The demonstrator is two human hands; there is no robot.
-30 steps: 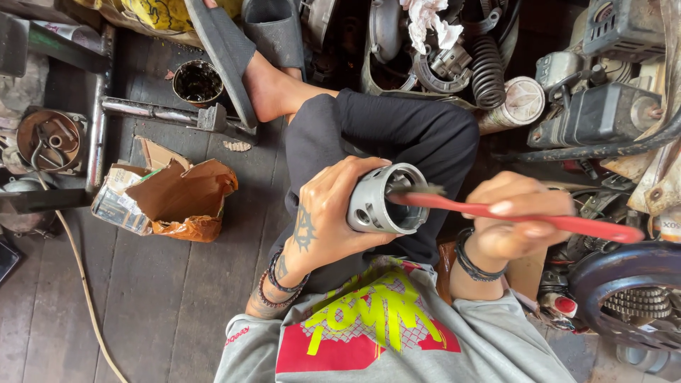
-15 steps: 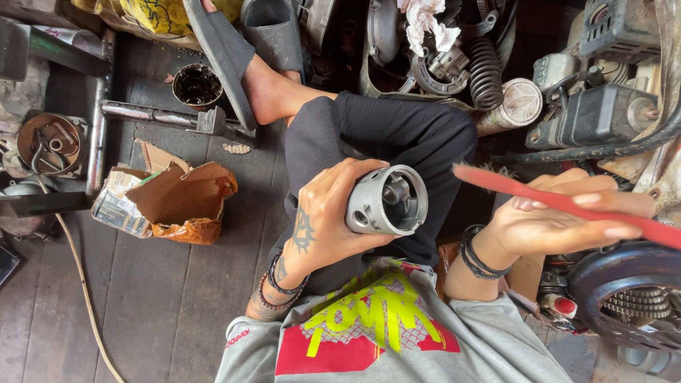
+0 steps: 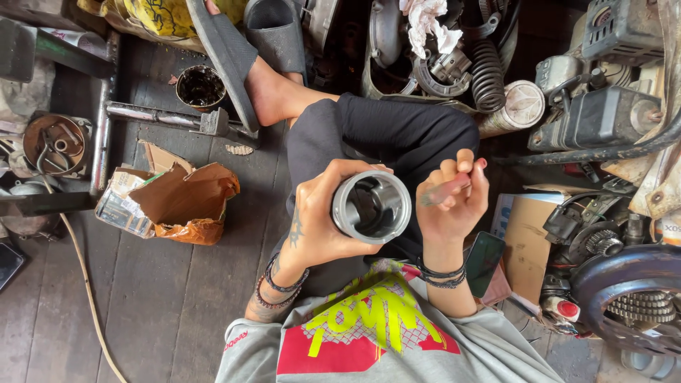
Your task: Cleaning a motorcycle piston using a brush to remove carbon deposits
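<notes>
1. Head view: left hand [image 3: 323,220] grips a grey metal cylinder [image 3: 371,206] at frame centre, open bore facing the camera
2. Right hand [image 3: 452,202], at 3 o'clock of the cylinder and just beside it, is curled round a red-handled brush [image 3: 447,190], seen end-on
3. Torn cardboard box [image 3: 170,202] lies on the plank floor [image 3: 142,298] at 9 o'clock; dirty cup [image 3: 200,86] at 11 o'clock

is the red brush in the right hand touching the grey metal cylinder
Apart. The head view shows dark trouser between the grey metal cylinder and the right hand holding the red brush.
</notes>
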